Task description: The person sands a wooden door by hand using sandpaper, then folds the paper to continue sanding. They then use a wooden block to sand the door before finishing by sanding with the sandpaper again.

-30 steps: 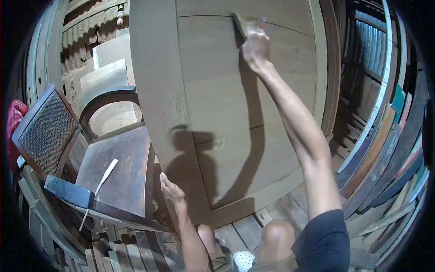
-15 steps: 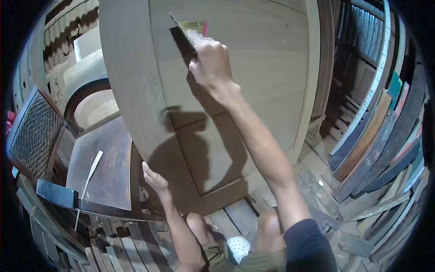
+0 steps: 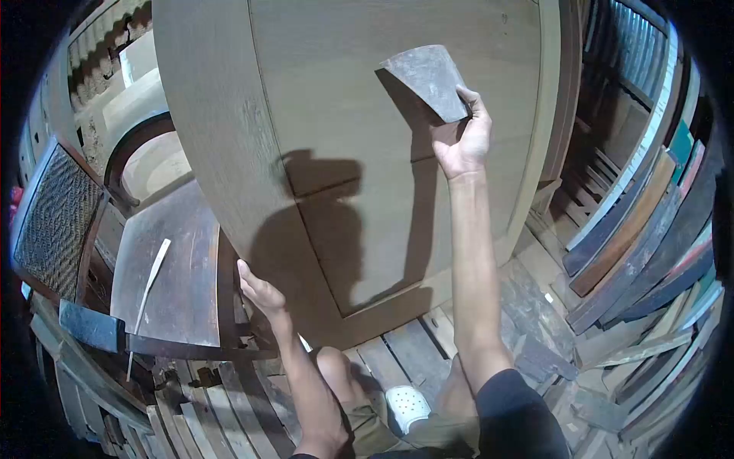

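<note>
Between the thumb and fingers of my right hand (image 3: 468, 141) is a piece of sandpaper (image 3: 430, 76), grey and dusty on the side facing me, with a curved top edge. It is held up in front of the wooden door panel (image 3: 329, 99), onto which it casts a dark shadow. My left hand (image 3: 261, 289), fingers stretched out, rests at the lower left edge of the door. The door stands upright before me, its frame bordering a recessed panel, with my own shadow across its lower part.
On the left a wooden chair (image 3: 168, 291) carries a thin pale stick (image 3: 155, 271) on its seat. Curved wooden boards (image 3: 627, 229) lean in a stack at the right. Loose planks (image 3: 375, 367) cover the floor around my white clog (image 3: 407, 405).
My right hand has moved right and down from the panel's upper left, turning the sandpaper so its grey face shows instead of its yellow marked back. My left hand stays at the door edge.
</note>
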Tool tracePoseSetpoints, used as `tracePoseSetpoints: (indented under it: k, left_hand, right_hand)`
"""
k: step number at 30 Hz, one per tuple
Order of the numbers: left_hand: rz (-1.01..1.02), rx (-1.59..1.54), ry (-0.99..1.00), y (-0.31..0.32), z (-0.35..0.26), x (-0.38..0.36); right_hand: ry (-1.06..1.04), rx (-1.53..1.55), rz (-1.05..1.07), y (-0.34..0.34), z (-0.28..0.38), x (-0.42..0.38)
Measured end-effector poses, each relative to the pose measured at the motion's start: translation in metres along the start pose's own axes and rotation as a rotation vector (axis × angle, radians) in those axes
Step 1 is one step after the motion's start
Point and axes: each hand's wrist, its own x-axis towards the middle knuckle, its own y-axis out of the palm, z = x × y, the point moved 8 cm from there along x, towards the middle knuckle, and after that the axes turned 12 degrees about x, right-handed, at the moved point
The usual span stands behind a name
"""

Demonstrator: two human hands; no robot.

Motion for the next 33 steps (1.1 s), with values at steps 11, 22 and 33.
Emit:
tracePoseSetpoints:
  k: [11, 22, 33]
  left_hand:
    - [-0.112, 0.282, 0.175, -0.011, 0.019, -0.002]
    - [-0.147, 0.227, 0.086, -0.009, -0.006, -0.003]
    - [-0.135, 0.224, 0.092, -0.011, -0.022, -0.003]
  right_hand:
    - [-0.268, -0.181, 0.001, 0.005, 0.099, 0.002]
    - [-0.416, -0.146, 0.031, -0.001, 0.148, 0.003]
    - [-0.454, -0.345, -0.107, -0.008, 0.163, 0.001]
